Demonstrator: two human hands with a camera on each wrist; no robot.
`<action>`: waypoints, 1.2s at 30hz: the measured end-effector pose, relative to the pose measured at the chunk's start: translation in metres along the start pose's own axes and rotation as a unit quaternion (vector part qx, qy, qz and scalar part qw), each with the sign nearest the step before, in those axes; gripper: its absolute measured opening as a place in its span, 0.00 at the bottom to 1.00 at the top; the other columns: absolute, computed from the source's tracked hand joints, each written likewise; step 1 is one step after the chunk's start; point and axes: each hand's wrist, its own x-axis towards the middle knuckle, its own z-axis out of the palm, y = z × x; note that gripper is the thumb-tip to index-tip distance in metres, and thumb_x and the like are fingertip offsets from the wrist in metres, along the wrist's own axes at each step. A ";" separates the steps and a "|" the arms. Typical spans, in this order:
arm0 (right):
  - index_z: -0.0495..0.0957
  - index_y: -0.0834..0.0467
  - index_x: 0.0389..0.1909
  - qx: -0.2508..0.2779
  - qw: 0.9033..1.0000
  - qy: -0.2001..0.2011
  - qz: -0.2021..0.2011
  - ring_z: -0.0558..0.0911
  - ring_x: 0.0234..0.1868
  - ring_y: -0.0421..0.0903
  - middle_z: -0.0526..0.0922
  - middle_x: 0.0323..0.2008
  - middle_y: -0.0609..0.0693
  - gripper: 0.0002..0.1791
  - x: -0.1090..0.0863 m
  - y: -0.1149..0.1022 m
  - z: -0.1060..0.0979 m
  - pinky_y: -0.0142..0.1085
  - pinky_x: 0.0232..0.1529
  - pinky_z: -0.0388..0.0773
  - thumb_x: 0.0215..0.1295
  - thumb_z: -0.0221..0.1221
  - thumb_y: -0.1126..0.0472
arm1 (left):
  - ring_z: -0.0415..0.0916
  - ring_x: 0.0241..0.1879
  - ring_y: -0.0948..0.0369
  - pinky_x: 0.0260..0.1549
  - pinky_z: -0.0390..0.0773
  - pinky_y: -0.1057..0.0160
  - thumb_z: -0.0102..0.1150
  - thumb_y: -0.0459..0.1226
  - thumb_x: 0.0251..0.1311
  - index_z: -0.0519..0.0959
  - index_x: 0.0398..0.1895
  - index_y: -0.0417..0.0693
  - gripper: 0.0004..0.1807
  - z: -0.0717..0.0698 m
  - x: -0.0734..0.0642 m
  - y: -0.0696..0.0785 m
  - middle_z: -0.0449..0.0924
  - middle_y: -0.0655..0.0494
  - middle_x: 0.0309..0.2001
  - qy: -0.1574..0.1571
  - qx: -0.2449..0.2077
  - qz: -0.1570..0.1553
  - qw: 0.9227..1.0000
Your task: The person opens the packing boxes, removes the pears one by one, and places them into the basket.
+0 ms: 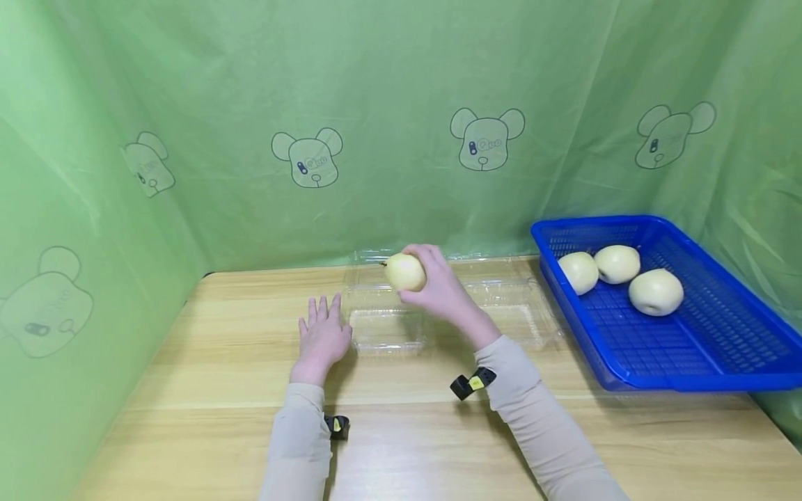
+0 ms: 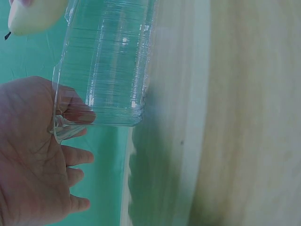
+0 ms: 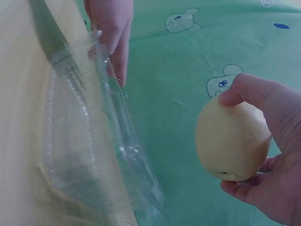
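My right hand [image 1: 441, 289] grips a pale yellow pear [image 1: 405, 272], thumb and fingers around its sides. The pear is held above a clear plastic container [image 1: 387, 346]; in the right wrist view the pear [image 3: 230, 141] is apart from the plastic. At the container's left side is my left hand [image 1: 324, 334], its fingers spread and fairly straight. The left wrist view shows that thumb through the clear wall of the container [image 2: 110, 70], apparently touching its corner.
A blue plastic basket [image 1: 633, 379] at the right holds three pears [image 1: 656, 292]. More clear plastic packaging [image 1: 532, 327] lies between the container and the basket. A green curtain [image 1: 388, 83] printed with bear heads surrounds the wooden table [image 1: 219, 390].
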 end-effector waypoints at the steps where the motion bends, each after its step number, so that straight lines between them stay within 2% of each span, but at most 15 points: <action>1: 0.69 0.50 0.61 0.001 1.000 0.002 0.002 0.75 0.58 0.61 0.66 0.63 0.57 0.39 0.000 0.000 -0.002 0.62 0.55 0.77 0.43 0.72 0.60 | 0.28 0.78 0.42 0.73 0.34 0.34 0.42 0.43 0.70 0.46 0.78 0.48 0.36 0.000 0.000 0.000 0.39 0.41 0.78 0.000 -0.001 0.001 1.000; 17: 0.67 0.52 0.63 0.011 0.999 0.038 0.023 0.74 0.57 0.60 0.65 0.65 0.58 0.40 0.001 0.005 -0.036 0.61 0.53 0.78 0.45 0.71 0.60 | 0.26 0.78 0.43 0.73 0.33 0.35 0.42 0.43 0.70 0.46 0.78 0.49 0.36 -0.001 -0.001 0.004 0.37 0.40 0.78 -0.003 -0.004 0.003 1.000; 30: 0.67 0.55 0.65 0.001 0.996 0.086 0.023 0.71 0.61 0.60 0.66 0.65 0.60 0.41 -0.002 0.012 -0.058 0.61 0.57 0.75 0.46 0.71 0.59 | 0.26 0.78 0.42 0.73 0.33 0.35 0.41 0.42 0.70 0.45 0.78 0.49 0.36 -0.001 -0.002 0.004 0.38 0.39 0.78 -0.005 -0.005 0.002 1.000; 36: 0.68 0.54 0.66 -0.003 0.994 0.100 0.032 0.70 0.63 0.61 0.65 0.66 0.61 0.41 -0.005 0.016 -0.067 0.62 0.58 0.73 0.47 0.71 0.58 | 0.26 0.78 0.42 0.73 0.33 0.34 0.41 0.42 0.70 0.45 0.78 0.49 0.36 -0.001 -0.004 0.003 0.38 0.39 0.78 -0.008 -0.007 0.002 1.000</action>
